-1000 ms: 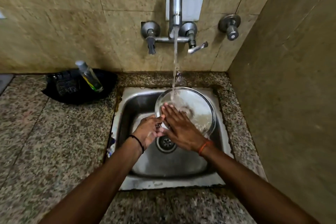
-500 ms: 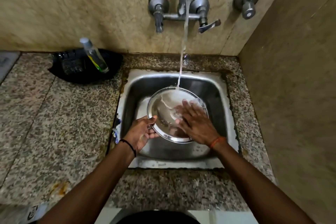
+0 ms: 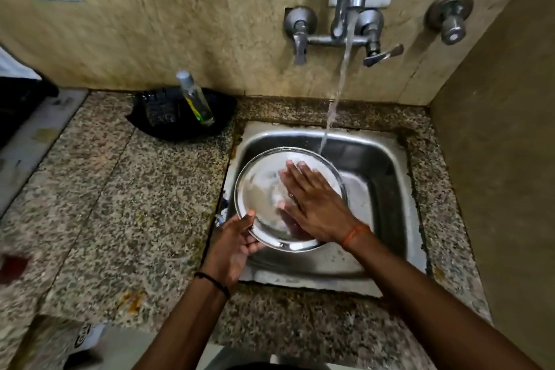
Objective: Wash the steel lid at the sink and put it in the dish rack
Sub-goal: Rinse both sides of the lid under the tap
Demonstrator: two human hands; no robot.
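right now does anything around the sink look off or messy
Mostly minor wear. The granite counter has an orange-brown stain near its front edge, and the seam around the sink looks dark and grimy. The clear bottle leans tilted in the black holder. The steel lid looks fine.

Dim, warm indoor light with soft motion blur and wide-angle bending.

Light falls from above and slightly ahead, leaving the wall tiles (image 3: 150,24) muddy yellow-brown and the right-hand wall in shade. The steel lid (image 3: 261,198) and sink (image 3: 384,165) carry pale, smeared glare. The right hand (image 3: 312,201) is blurred at the fingertips, and the counter (image 3: 120,204) smears toward the lower left corner. Straight lines bow at the frame edges; both forearms stretch wide near the bottom.
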